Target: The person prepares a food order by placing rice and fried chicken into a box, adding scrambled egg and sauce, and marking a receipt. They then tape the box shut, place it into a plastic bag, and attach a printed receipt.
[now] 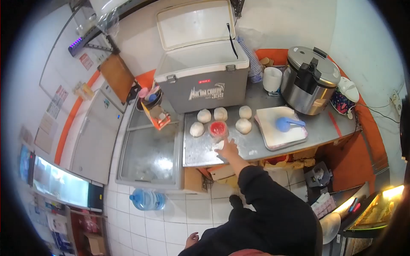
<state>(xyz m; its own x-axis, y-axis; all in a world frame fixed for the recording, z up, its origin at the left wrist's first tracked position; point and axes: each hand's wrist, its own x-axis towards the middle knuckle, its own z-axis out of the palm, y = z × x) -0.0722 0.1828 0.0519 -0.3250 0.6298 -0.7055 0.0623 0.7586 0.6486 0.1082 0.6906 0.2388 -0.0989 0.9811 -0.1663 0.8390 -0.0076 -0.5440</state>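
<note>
My right hand reaches over the metal table, its fingers apart, at a small white floury patch. Whether a thin piece of dough lies under the fingers is too small to tell. Just beyond the fingertips stands a clear tub with something red in it or on its top. Several round white dough balls sit around that tub, among them one on its left and one on its right. My left hand hangs low by my side above the floor, loosely curled and holding nothing visible.
A grey cooler box with its lid up stands behind the dough. On the right are a tray of white powder with a blue scoop and a large steel cooker. A water jug lies on the floor.
</note>
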